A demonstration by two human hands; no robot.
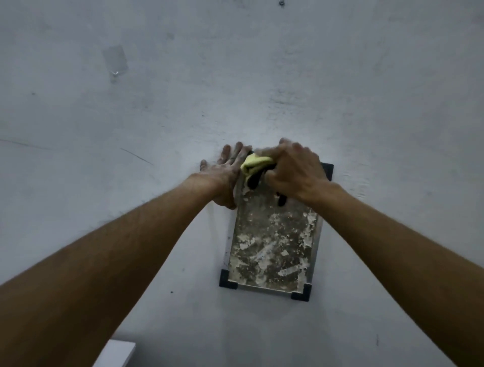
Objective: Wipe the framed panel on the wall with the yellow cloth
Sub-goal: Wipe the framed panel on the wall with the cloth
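Observation:
The framed panel (272, 243) hangs upright on the wall, with a thin metal frame, black corner caps and a surface blotched with pale flaky patches. My right hand (293, 170) is shut on the bunched yellow cloth (252, 163) and presses it against the panel's top edge. My left hand (225, 174) lies flat with fingers spread, on the wall and the panel's upper left edge, right beside the cloth. The panel's top left corner is hidden behind my hands.
The wall (235, 78) is pale grey plaster with scuffs, a patch of clear tape (115, 61) at the upper left and a small screw (281, 3) at the top. A white ledge corner (115, 353) shows at the bottom left.

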